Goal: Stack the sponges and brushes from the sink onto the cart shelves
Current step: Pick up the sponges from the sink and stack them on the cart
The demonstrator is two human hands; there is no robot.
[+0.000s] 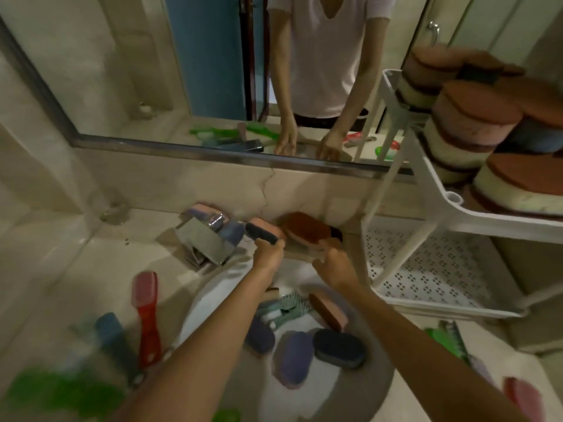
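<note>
**Both hands take sponges from the ledge behind the sink**

Nearest to the camera are the two bare forearms. They reach forward over the white round sink basin [210,303] to the stone ledge behind it. The left hand [269,251] has its fingers curled around a pink sponge with a dark scouring face [261,231] and holds it just beside the square chrome tap [204,242]. The right hand [333,263] closes on the near end of a brown-topped oval sponge [304,228], which lies against the wall. The picture is blurred there, so I cannot say how firm this grip is. I judge that each hand takes one piece so that two can go to the cart in one trip.

The white plastic cart [408,250] stands at the right of the sink, near enough for the arms to reach it. Its upper shelf [428,153] carries stacks of round brown-topped sponges [475,117], laid one on another, so this kind seems to have its place there. The perforated lower shelf [451,269] sits about level with the counter, and I think the brushes may be meant for it.

In the basin wait a purple oval sponge [294,357], a dark blue oval sponge [339,348], a brown-and-pink sponge [329,310] leaning on its side, and a teal brush [286,306]. A red long-handled brush [146,315] lies on the counter at the left. In my judgement, much of the task is not yet done.
</note>
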